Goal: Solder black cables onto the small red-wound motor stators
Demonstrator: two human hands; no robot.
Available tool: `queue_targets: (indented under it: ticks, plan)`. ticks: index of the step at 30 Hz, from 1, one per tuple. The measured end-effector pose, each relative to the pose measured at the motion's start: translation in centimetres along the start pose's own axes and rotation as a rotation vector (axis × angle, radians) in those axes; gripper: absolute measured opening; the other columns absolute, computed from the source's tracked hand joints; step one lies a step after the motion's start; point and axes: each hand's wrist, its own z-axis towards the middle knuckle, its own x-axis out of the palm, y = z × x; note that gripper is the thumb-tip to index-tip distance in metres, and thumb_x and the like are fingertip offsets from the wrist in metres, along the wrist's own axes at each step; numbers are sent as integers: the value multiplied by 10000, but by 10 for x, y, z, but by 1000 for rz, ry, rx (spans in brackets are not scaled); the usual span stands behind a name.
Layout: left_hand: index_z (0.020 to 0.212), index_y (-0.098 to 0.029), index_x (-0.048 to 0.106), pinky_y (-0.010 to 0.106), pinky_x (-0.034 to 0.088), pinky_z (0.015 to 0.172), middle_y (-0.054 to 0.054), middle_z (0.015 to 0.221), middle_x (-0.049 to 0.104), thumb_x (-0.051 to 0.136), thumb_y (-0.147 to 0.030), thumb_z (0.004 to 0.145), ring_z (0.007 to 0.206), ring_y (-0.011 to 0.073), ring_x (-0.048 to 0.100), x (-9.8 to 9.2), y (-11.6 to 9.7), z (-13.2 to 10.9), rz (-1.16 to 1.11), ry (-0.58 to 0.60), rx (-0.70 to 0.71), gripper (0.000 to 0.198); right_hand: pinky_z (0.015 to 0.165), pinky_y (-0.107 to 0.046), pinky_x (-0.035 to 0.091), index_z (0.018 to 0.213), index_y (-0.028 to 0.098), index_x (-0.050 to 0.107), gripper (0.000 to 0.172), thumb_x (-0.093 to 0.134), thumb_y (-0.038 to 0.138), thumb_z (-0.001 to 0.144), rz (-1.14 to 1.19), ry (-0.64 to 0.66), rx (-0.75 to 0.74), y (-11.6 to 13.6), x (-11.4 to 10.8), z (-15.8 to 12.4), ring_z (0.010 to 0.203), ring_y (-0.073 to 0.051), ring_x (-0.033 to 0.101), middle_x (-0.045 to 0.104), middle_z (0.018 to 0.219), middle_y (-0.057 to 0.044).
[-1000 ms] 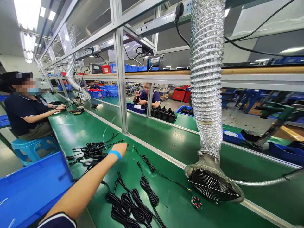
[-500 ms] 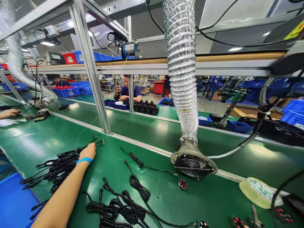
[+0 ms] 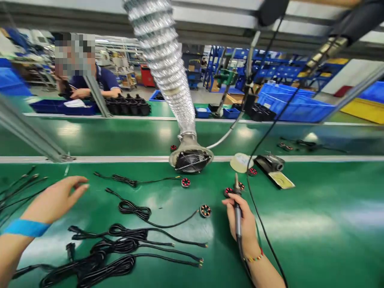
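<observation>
The right hand's [image 3: 246,226] fingers wrap a soldering iron [image 3: 238,220], its tip beside discs [image 3: 228,192] toward the far edge of the counter [image 3: 327,232]. The left hand [image 3: 52,202], fingers slightly parted, hangs left of coiled cables [image 3: 135,209] lying between the hands and nearer the person.

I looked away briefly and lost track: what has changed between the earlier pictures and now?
The left hand moved right, off the cable bundle, and looks empty. The right hand, almost out of view before, now shows gripping a soldering iron. The view swung right. The fan hood and laid-out cables appear to have stayed put.
</observation>
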Motion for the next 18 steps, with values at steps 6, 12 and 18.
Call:
queue_targets:
  ticks: [6,12,18]
  plan:
    - [1016,-217,613,325,491,805,53,1022,645,382,-317,884,879,209,634,49,-177,-54,87,587,629,285,707,-306,590,1062,220,578,230,495,147,860,-22,28,-125,5,-3,-6,718,-151,699,717,791,-18]
    - [1145,-184,555,362,492,783,106,1128,599,474,-315,872,895,252,645,105,-244,-64,255,644,741,313,725,-307,579,1089,229,564,283,478,97,853,-8,54,-169,8,-4,-6,736,-149,689,703,797,-12]
    - [761,-190,541,298,424,679,44,784,629,467,-277,818,745,192,585,121,-250,-50,-72,622,537,127,736,-305,567,1089,238,568,309,477,76,842,25,65,-201,10,-3,-6,740,-147,671,702,796,-2]
